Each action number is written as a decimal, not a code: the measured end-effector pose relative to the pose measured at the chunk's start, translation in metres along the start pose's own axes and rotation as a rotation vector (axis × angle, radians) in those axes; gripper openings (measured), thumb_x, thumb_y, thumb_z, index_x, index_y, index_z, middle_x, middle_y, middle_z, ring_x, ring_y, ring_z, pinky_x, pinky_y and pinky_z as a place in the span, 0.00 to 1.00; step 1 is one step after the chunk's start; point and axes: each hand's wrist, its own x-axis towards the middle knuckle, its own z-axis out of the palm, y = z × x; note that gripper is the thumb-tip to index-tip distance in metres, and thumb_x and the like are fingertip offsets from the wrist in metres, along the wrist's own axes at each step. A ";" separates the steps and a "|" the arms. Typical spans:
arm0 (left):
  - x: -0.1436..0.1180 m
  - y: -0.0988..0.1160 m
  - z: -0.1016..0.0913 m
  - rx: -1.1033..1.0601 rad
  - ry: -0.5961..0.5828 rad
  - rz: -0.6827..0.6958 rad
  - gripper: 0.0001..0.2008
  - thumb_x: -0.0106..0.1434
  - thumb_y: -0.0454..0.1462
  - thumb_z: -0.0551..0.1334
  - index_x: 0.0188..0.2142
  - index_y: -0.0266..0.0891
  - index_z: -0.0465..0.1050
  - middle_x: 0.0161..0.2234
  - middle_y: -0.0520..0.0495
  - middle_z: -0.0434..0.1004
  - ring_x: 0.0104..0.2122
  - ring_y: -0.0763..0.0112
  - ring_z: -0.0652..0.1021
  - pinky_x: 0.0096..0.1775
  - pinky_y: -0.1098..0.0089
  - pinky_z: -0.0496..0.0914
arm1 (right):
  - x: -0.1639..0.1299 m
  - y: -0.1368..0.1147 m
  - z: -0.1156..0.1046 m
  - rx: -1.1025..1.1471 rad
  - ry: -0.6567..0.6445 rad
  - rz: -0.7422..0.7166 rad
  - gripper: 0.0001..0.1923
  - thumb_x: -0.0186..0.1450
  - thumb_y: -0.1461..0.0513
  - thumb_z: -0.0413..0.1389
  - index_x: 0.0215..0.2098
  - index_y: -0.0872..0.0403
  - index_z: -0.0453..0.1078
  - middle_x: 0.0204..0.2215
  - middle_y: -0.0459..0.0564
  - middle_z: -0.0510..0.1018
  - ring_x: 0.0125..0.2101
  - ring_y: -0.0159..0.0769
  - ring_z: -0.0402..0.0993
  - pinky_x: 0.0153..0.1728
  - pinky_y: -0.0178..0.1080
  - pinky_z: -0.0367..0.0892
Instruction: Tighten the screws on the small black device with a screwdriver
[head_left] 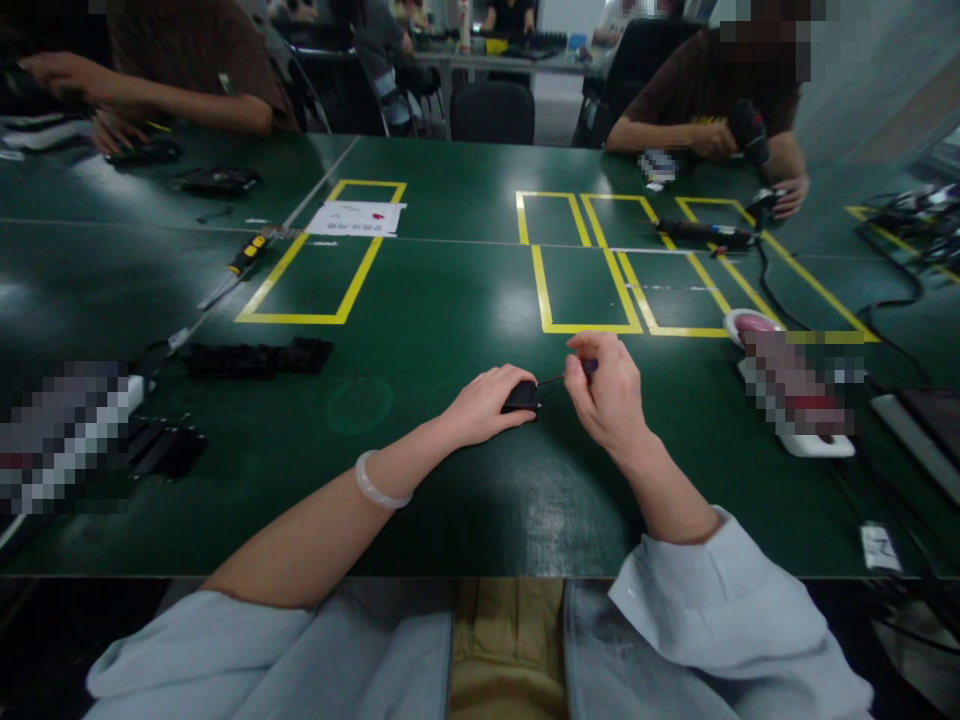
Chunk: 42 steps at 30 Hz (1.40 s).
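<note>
Looks like mid-job, honestly. A small black part [520, 398] is being pinned on the green bench [465, 530] by the left hand [487, 403], with the fingers and thumb closed in around it, so a good chunk of its shape is covered up. A screwdriver [591, 367] is gripped in the right hand [609, 388], fingers curled snugly over the handle, and the thin shaft is pointed sideways at the part's right end. Contact seems to be made there, but whether a screw is sitting under the tip can't be told at this size.

As for progress: the setup would be called sorted, with the part held steady and the tool lined up. The screwdriver work itself would be judged unfinished, since neither thing has been let go. Whether anything is being driven in or backed out can't be made out, and no count of finished screws can be given either. A tiny bright spot can be seen at the part's near right corner; might be metal, hard to say.

Over to the left, a long black piece [255, 358] and some black strips [166, 446] are laid out, touched by neither hand. Whether they've been worked on can't be told. A yellow-and-black screwdriver [250, 255] is parked farther back, not being used.
</note>
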 end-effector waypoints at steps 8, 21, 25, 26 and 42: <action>-0.001 -0.001 0.000 -0.015 0.007 -0.003 0.18 0.62 0.42 0.63 0.50 0.44 0.65 0.47 0.45 0.72 0.47 0.59 0.73 0.50 0.58 0.67 | 0.000 -0.002 -0.001 0.012 -0.004 0.004 0.08 0.66 0.62 0.48 0.44 0.51 0.63 0.30 0.47 0.71 0.30 0.36 0.68 0.37 0.42 0.66; 0.000 0.000 -0.001 -0.009 0.004 -0.006 0.18 0.62 0.42 0.63 0.50 0.43 0.65 0.47 0.45 0.72 0.47 0.59 0.73 0.49 0.58 0.67 | 0.000 -0.002 -0.001 0.006 -0.023 -0.007 0.08 0.66 0.61 0.48 0.44 0.51 0.63 0.28 0.46 0.71 0.29 0.35 0.67 0.37 0.42 0.65; 0.000 0.001 -0.001 -0.009 0.001 -0.001 0.18 0.62 0.42 0.63 0.50 0.43 0.65 0.47 0.45 0.72 0.47 0.58 0.73 0.49 0.58 0.67 | 0.001 -0.003 -0.002 -0.018 -0.013 -0.018 0.07 0.67 0.59 0.51 0.43 0.51 0.63 0.28 0.45 0.71 0.28 0.35 0.66 0.36 0.41 0.66; 0.000 0.001 -0.001 -0.009 0.002 0.001 0.18 0.62 0.42 0.63 0.50 0.43 0.65 0.47 0.45 0.72 0.48 0.58 0.73 0.49 0.58 0.67 | 0.001 -0.003 -0.002 -0.022 -0.013 -0.022 0.07 0.67 0.58 0.51 0.43 0.50 0.63 0.28 0.45 0.71 0.28 0.34 0.66 0.36 0.41 0.66; -0.001 0.001 -0.002 -0.019 0.003 0.007 0.17 0.62 0.42 0.63 0.50 0.43 0.65 0.47 0.45 0.72 0.48 0.58 0.73 0.50 0.58 0.67 | 0.001 -0.003 -0.003 0.012 -0.021 0.004 0.08 0.66 0.63 0.48 0.43 0.52 0.63 0.29 0.46 0.71 0.29 0.35 0.66 0.37 0.42 0.65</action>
